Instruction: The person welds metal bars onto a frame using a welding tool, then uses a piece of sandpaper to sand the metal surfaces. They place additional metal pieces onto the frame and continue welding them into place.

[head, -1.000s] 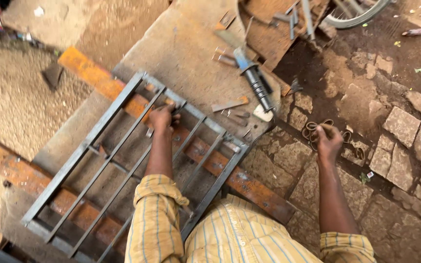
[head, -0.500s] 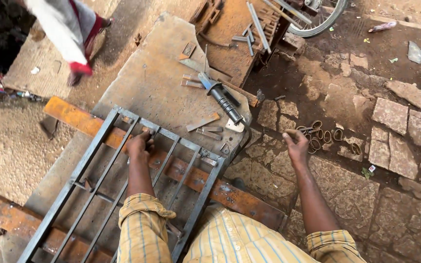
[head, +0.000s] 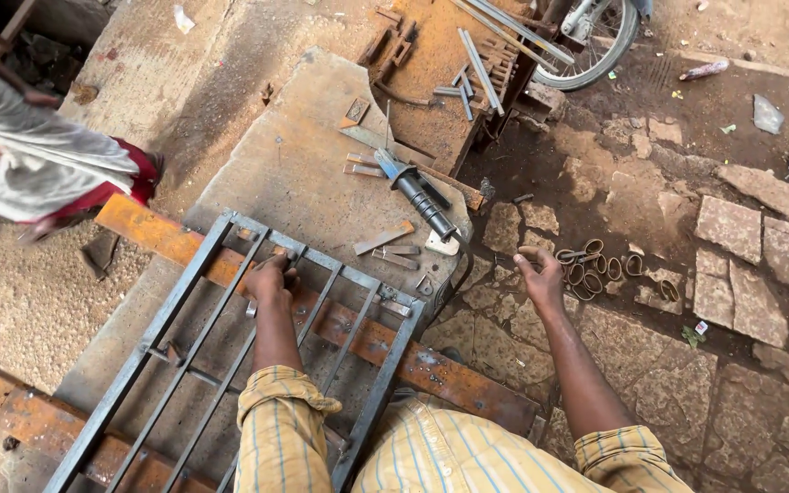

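Note:
A grey steel grille frame (head: 189, 274) lies across two rusty orange beams (head: 143, 228) on a concrete slab. My left hand (head: 271, 278) rests on one of the frame's upright bars near its top rail, fingers curled over the bar. My right hand (head: 541, 274) hovers over the stone paving with fingers spread and empty. Just to its right lie several small metal rings (head: 595, 265) on the ground. Both arms wear rolled yellow striped sleeves.
An angle grinder (head: 422, 196) with a black grip and loose flat steel strips (head: 383, 239) lie on the slab beyond the frame. A rusty stand with steel rods (head: 481, 59) and a wheel (head: 595, 46) stand further back. Another person (head: 38, 164) moves at the left.
My right hand has let go of the rings and pulled back left, now open. The view has shifted; the other person has come further into view at left. My left hand stays on the frame.

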